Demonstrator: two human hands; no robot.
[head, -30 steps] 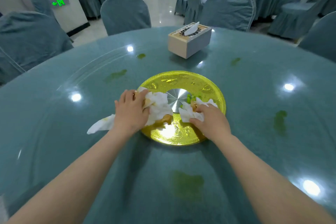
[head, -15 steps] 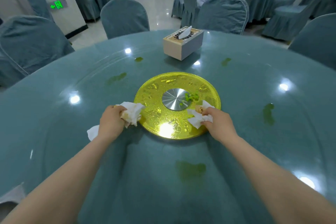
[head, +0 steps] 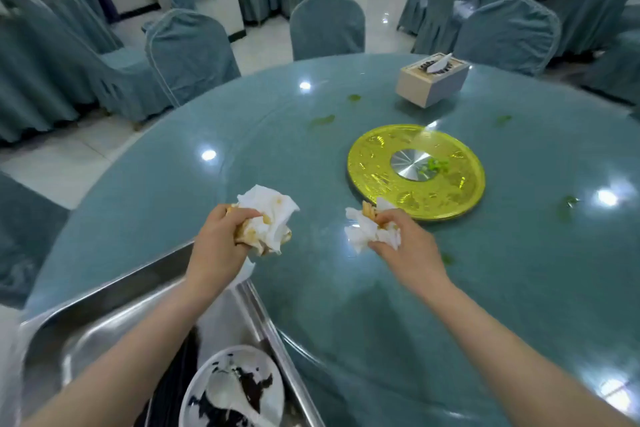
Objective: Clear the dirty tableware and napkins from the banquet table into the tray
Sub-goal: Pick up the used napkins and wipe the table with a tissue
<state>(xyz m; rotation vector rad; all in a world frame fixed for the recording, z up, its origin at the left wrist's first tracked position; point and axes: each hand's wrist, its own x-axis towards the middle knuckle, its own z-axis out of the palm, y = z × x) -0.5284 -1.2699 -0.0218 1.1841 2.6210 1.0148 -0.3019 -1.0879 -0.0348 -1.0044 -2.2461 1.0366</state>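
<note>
Two crumpled napkins, one per hand, both lifted over the teal glass table (head: 311, 305). Going left to right: the steel tray (head: 104, 291) sits at about 7 o'clock off the table edge, with a white plate (head: 266, 388) smeared with dark sauce and a white spoon (head: 225, 392) lying in it, right at the bottom of the view. The left forearm crosses over the tray. The left hand (head: 216, 243) is curled tight round a stained white napkin (head: 268, 218), bunched up with orange-brown food marks; that wad hangs just past the tray's far rim, over the table. A little to the right, the right hand (head: 408, 246) pinches a smaller white napkin (head: 363, 232), with some orange scrap poking out of the top. That one sits just beside the near rim of the gold round plate (head: 381, 180), at roughly 7 o'clock from it. The plate's silver middle has a few green bits (head: 434, 166) on it. Further back, at 1 o'clock, stands a tissue box (head: 433, 81). Green smears dot the glass here and there.
</note>
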